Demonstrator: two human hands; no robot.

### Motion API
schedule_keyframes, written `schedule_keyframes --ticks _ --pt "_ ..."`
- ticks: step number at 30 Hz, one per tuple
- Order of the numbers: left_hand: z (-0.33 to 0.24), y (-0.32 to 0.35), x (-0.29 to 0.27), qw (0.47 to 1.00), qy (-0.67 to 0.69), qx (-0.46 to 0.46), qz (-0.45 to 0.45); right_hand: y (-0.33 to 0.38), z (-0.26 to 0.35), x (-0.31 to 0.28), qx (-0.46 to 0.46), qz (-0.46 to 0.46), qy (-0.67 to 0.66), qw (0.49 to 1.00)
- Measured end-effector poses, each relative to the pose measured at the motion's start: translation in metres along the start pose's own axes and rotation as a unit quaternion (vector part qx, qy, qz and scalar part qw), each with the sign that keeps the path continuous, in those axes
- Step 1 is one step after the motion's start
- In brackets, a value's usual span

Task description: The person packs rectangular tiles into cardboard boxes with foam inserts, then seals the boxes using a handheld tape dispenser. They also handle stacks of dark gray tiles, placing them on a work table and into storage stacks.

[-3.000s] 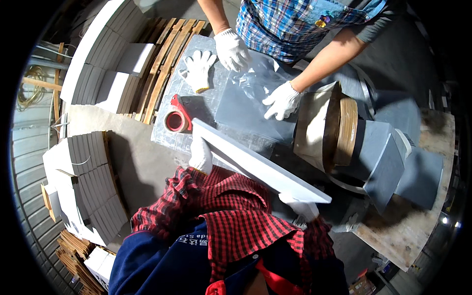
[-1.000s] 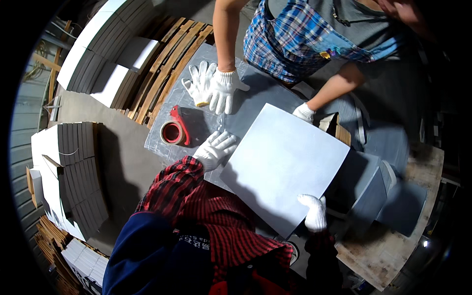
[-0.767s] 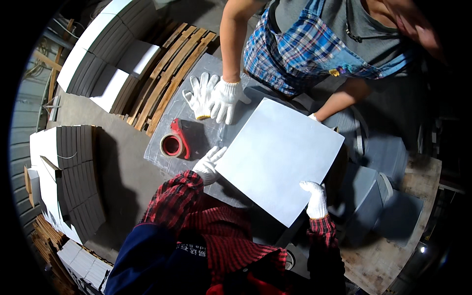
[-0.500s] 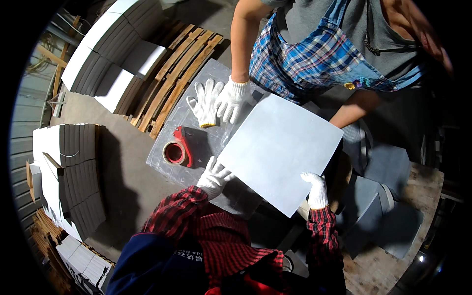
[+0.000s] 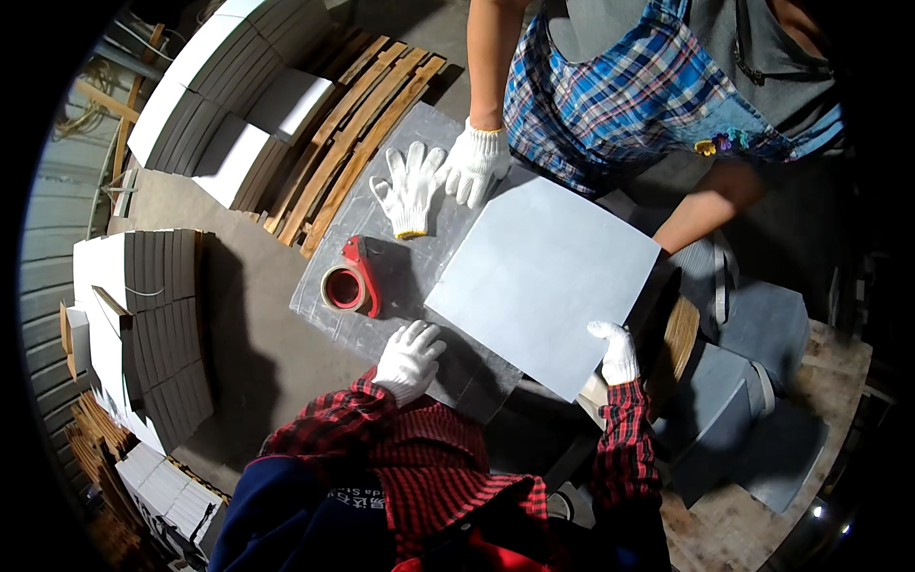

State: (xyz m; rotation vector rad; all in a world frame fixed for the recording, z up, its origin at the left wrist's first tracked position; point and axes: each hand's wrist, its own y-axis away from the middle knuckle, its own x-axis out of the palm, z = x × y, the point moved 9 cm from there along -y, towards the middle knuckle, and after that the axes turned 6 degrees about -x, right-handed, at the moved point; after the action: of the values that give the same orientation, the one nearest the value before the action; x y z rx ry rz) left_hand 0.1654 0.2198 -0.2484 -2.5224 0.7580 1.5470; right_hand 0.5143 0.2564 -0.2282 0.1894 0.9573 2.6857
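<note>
Two gloved hands show in the head view, and both belong to the person in the red checked sleeves. The left hand point(image 5: 410, 357) lies flat with its grip spread wide, on the clear plastic sheet point(image 5: 381, 219) that covers the surface, just beside the near left edge of the big grey tile point(image 5: 543, 281). The right hand point(image 5: 618, 351) has its grip pinching the tile's near right edge. The tile lies flat in the middle of the surface. A red tape roller point(image 5: 350, 283) sits left of the tile. A spare white glove point(image 5: 410, 191) lies far from the person. Another person's gloved hand point(image 5: 475, 164) rests beside that glove, touching the tile's far corner. Stacks of tiles point(image 5: 152, 324) stand at the left.
</note>
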Motion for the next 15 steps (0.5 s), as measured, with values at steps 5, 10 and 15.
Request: schedule_keyframes --ticks 5,10,15 --pt "0.033 -0.021 -0.044 0.958 0.203 -0.105 -0.174 -0.01 0.004 -0.018 -0.153 0.047 0.245 0.956" --pt "0.06 -0.072 -0.014 0.905 0.309 -0.281 -0.076 -0.027 -0.03 -0.031 -0.178 -0.071 0.09 0.977" --pt "0.041 -0.101 0.022 0.915 0.299 -0.27 -0.018 -0.034 -0.036 -0.034 -0.135 -0.142 0.126 0.972"
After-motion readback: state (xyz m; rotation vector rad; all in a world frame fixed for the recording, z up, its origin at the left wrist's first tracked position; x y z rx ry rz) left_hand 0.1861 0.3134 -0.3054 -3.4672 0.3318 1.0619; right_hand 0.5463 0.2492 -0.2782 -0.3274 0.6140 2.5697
